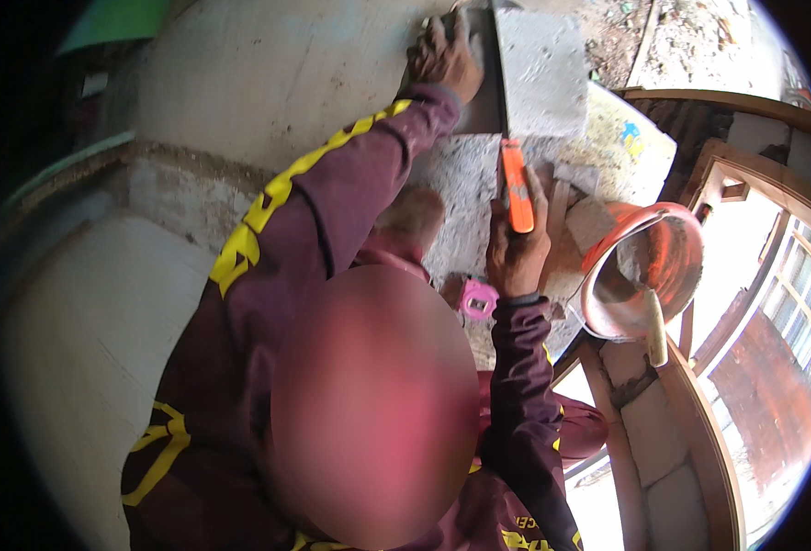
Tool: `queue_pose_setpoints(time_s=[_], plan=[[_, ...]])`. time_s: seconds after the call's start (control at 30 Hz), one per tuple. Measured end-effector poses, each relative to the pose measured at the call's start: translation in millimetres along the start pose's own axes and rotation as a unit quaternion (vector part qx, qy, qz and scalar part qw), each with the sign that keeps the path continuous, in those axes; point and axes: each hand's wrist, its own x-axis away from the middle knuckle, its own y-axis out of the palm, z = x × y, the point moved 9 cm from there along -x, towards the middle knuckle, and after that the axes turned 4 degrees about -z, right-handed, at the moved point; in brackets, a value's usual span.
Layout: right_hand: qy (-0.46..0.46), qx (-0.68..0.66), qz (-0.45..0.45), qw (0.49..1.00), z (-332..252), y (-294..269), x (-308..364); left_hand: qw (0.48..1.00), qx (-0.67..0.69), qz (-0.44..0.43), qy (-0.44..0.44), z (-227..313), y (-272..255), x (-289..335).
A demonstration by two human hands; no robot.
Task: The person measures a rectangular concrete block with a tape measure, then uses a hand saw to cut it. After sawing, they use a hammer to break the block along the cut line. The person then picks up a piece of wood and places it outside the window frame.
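Observation:
My left hand (444,60) reaches far forward and presses down at the left side of a pale grey block (545,78), fingers spread and slightly bent. My right hand (520,243) is closed around the orange handle of a saw (516,188). Its long dark blade, seen edge-on, points away from me and runs across the block. The part of the block left of the blade lies in shadow. How deep the blade sits cannot be made out. Close to my right wrist lies a pink tape measure (478,299).
An orange bucket (690,248) leans open at the right, with a pale stick-like handle (655,326) at its rim. Block offcuts (589,223) lie beside it. A stained white board (649,151) sits under the block. A bare foot or knee (412,216) is between my arms. Wooden frames (718,441) stand right.

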Motion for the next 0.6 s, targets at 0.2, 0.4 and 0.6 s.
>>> queue_pose_setpoints(time_s=[0.2,0.4,0.6], plan=[[0.118,-0.266,0.044,0.956,29.8,-20.8,126.0,1.000,-0.023,0.004,-0.001,1.5,-1.4,2.7],[0.066,-0.170,0.032,0.983,-14.4,-29.6,71.8,0.999,-0.032,0.032,0.015,-1.2,0.9,3.7],[-0.001,0.043,0.009,0.999,0.2,-8.8,29.5,1.000,-0.021,0.021,0.006,-1.1,-3.4,0.0]])
